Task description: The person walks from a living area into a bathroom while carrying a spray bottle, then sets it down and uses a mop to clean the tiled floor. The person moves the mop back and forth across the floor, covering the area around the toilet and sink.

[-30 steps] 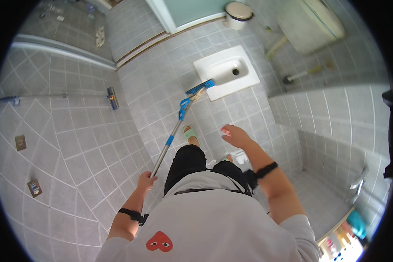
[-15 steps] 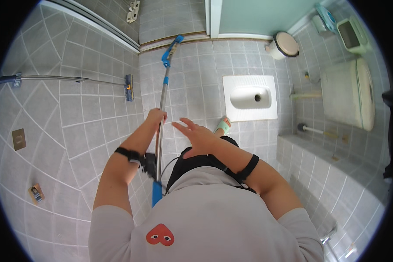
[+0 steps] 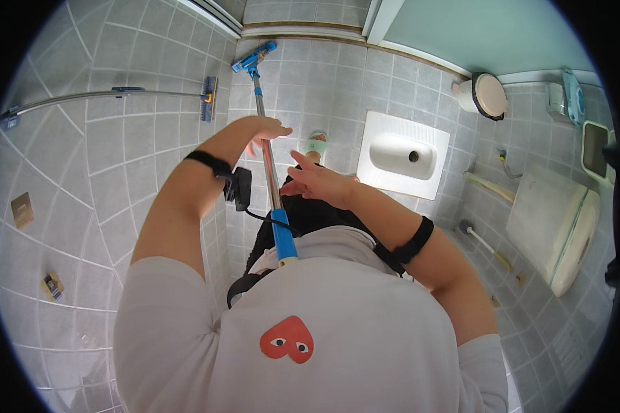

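A long-handled cleaning tool with a metal pole, a blue crossbar head and a blue grip slants in front of me. Its head is at the far wall corner, and the grip's end is close to my shirt. My left hand is around the middle of the pole, fingers on both sides of it, partly blurred. Right of the pole, my right hand has its fingers apart and holds nothing. Its lowest fingertip comes up to the pole; I cannot tell whether it touches.
A white squat toilet is set in the floor at right. Beyond it stands a lidded bin. A brush on a metal pole leans along the left wall. A cistern and a toilet brush are at the right wall.
My left hand has moved up and right along with the pole. The tool's grip has swung right, and its head has turned. My right hand has come nearer the pole. My view has shifted.
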